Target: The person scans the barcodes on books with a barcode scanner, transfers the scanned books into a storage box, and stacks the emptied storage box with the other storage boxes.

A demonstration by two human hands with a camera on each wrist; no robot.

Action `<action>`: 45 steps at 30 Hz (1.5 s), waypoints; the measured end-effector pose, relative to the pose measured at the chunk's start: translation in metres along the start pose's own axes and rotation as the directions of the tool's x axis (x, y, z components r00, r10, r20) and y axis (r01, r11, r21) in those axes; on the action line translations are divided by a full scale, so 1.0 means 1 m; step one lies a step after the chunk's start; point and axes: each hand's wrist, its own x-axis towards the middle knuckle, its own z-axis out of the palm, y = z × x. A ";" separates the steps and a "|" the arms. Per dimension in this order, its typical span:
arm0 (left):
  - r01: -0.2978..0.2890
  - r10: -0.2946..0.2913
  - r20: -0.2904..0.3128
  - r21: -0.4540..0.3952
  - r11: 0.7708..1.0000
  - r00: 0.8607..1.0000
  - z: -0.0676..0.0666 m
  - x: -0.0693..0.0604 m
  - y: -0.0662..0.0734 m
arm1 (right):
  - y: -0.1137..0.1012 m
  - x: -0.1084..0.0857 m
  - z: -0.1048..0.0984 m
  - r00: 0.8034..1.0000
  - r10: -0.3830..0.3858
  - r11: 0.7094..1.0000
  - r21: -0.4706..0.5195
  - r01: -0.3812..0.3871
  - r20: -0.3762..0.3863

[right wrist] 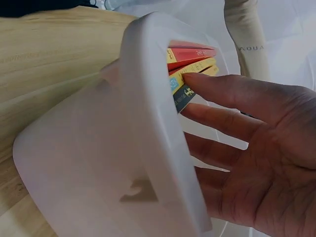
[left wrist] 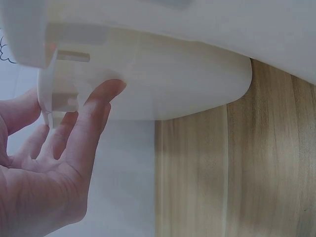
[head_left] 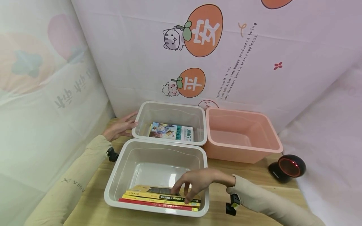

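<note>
Head view: likely grasping step, right hand [head_left: 196, 181] pinching yellow-and-black book [head_left: 155, 192] at front bin's [head_left: 155, 174] six o'clock, left hand [head_left: 119, 127] fingers gripping rear bin [head_left: 175, 115] at nine; next move probably needs straight lift.

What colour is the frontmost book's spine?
The spine is mostly red, yellow at one end; clearest in the head view.

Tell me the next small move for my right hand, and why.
I'd probably raise the dark-spined book slightly from the near bin: your right hand has its thumb and fingertips at that book's edge, and no other book lies over its cover.
</note>
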 end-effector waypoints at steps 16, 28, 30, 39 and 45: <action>0.000 -0.001 -0.011 -0.006 1.000 1.000 0.001 0.001 -0.003 | -0.001 0.001 0.006 0.998 0.008 0.985 -0.174 -0.020 -0.067; 0.001 -0.001 -0.015 -0.008 1.000 1.000 -0.001 -0.001 -0.002 | 0.004 0.000 0.015 0.949 -0.102 0.872 -0.486 -0.059 -0.299; 0.004 -0.004 -0.019 -0.005 1.000 1.000 -0.001 -0.001 -0.001 | 0.009 0.001 0.012 0.926 -0.131 0.837 -0.541 -0.088 -0.353; 0.008 -0.008 -0.017 -0.008 1.000 1.000 -0.001 0.000 -0.001 | 0.022 -0.006 0.006 0.902 -0.083 0.823 -0.540 -0.177 -0.423; 0.004 -0.004 -0.018 -0.007 1.000 1.000 0.000 0.001 -0.001 | 0.027 -0.010 0.005 0.870 -0.157 0.811 -0.563 -0.155 -0.467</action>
